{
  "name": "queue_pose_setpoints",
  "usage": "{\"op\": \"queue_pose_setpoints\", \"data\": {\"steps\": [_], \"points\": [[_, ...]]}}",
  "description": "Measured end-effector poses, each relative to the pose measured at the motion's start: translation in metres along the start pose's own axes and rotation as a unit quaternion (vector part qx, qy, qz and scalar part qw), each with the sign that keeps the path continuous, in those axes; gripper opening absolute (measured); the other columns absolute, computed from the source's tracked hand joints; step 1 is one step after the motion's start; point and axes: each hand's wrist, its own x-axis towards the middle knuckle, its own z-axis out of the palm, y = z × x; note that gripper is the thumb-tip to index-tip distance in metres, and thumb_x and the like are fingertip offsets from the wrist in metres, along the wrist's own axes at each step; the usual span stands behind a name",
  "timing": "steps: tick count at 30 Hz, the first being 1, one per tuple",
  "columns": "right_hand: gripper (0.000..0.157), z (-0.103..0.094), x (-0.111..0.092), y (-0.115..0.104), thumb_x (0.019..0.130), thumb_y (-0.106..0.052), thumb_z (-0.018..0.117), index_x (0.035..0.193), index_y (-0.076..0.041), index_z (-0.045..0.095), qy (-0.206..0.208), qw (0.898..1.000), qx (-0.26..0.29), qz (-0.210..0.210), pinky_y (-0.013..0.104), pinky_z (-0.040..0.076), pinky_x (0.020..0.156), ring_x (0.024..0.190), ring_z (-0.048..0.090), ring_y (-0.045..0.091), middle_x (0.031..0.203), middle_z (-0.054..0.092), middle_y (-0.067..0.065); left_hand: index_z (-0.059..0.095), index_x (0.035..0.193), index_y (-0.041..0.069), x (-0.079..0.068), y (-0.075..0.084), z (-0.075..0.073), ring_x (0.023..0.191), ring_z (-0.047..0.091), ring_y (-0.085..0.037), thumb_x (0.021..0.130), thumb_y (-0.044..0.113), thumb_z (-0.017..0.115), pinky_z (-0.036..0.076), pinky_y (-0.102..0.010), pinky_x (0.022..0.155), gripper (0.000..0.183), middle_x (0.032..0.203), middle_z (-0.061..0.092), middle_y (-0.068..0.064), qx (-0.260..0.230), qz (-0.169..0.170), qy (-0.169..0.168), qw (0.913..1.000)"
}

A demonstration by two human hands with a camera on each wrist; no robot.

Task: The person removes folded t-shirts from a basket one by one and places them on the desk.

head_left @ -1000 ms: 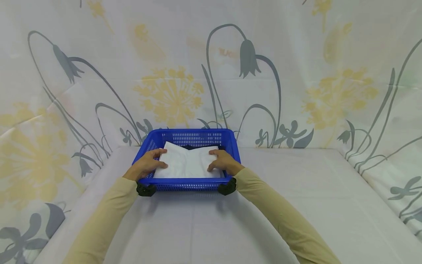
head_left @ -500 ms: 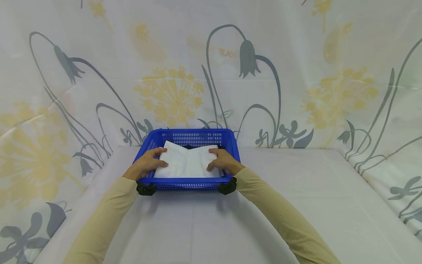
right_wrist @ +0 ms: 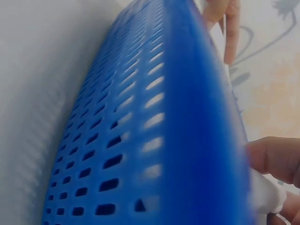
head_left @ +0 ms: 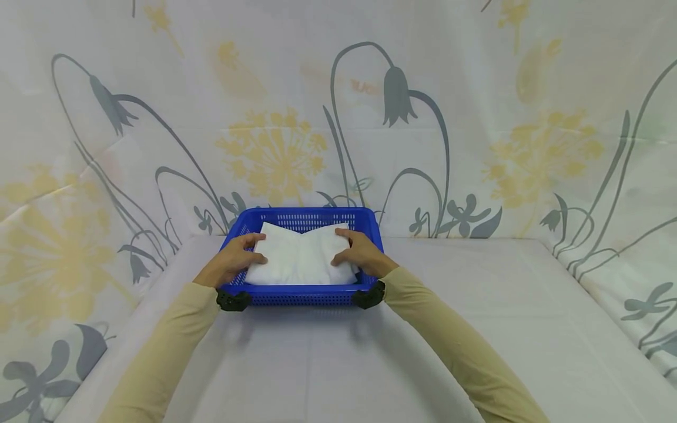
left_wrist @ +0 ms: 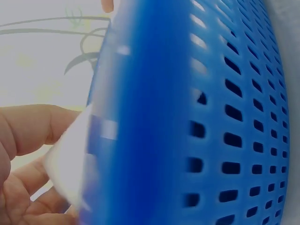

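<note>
A pale, cloth-like surface (head_left: 518, 317) spreads across the lower half of the frame, a faint crease (head_left: 308, 370) running from near the centre to the bottom edge. Directly on it, toward the back and slightly left of the frame's centre, sits a blue perforated basket (head_left: 301, 291), its long side facing the viewer, soft shadows (head_left: 242, 330) falling in front.

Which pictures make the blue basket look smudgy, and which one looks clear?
Left wrist: the blue basket is smeary along its near rim, perhaps too close to focus; right wrist: smeary rim too; head: the blue basket looks crisp, with soft shadows on the white table.
</note>
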Motion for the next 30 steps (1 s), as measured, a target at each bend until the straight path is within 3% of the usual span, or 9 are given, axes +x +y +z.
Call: {"op": "queue_pose_setpoints", "data": {"steps": [7,12,17,24,30], "points": [[0.087,-0.006,-0.001,-0.005,0.073,0.011,0.073,0.15,-0.006,0.035,0.009,1.0,0.007,-0.013,0.042,0.041,0.099,0.123,0.044,0.028,0.142,0.042,0.022,0.028,0.15,-0.001,-0.003,0.005,0.0,0.137,0.025,-0.042,0.089,-0.006,0.06,0.03,-0.052,0.106,0.07,0.155,0.012,-0.027,-0.016,0.016,0.001,0.9997],[0.087,-0.011,-0.003,-0.01,0.074,0.011,0.072,0.15,-0.008,0.036,0.017,1.0,0.009,-0.017,0.042,0.042,0.098,0.122,0.045,0.028,0.141,0.044,0.022,0.026,0.151,0.0,-0.006,0.009,0.0,0.13,0.033,-0.04,0.089,-0.006,0.06,0.033,-0.049,0.104,0.071,0.152,0.017,-0.027,-0.021,0.028,0.005,0.9994],[0.087,-0.015,-0.008,-0.014,0.074,0.009,0.073,0.151,-0.009,0.035,0.019,0.999,0.014,-0.026,0.043,0.042,0.099,0.123,0.044,0.029,0.142,0.042,0.022,0.025,0.151,-0.001,-0.009,0.012,-0.001,0.131,0.028,-0.038,0.088,-0.006,0.059,0.031,-0.048,0.105,0.072,0.152,0.017,-0.027,-0.028,0.045,0.004,0.9986],[0.088,-0.021,-0.014,-0.019,0.074,0.008,0.073,0.151,-0.01,0.035,0.026,0.999,0.023,-0.041,0.044,0.039,0.101,0.126,0.042,0.03,0.144,0.039,0.021,0.027,0.151,0.0,-0.009,0.013,0.003,0.121,0.037,-0.033,0.088,-0.008,0.059,0.041,-0.039,0.096,0.071,0.146,0.028,-0.025,-0.044,0.055,0.019,0.9974],[0.087,-0.028,-0.02,-0.023,0.076,0.007,0.073,0.151,-0.011,0.034,0.032,0.998,0.034,-0.049,0.043,0.037,0.103,0.126,0.042,0.03,0.143,0.04,0.02,0.029,0.151,0.002,-0.01,0.016,0.005,0.125,0.034,-0.034,0.088,-0.009,0.058,0.041,-0.04,0.098,0.07,0.148,0.028,-0.023,-0.064,0.059,0.031,0.9957]]}}
